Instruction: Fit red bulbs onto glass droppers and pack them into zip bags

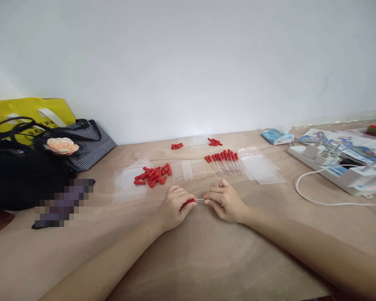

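Observation:
Between finger and thumb, my left hand (176,207) grips a red rubber bulb (190,201). My right hand (223,202) pinches a thin clear dropper tube (199,200), whose left end meets the bulb; how deep it sits inside cannot be seen. Beyond my left hand lies a pile of loose red bulbs (153,174) on clear zip bags (128,186). Straight ahead, bare clear tubes (188,170) lie side by side in a row. To their right are several droppers with red bulbs fitted (227,161), tubes pointing toward me.
More zip bags (263,167) lie right of the droppers. Small bulb groups (215,142) sit near the wall. At right are a blue packet (277,136), a white power strip (332,171) with a looping cable, and printed papers. Bags (94,144) and a peach flower (62,146) crowd the left.

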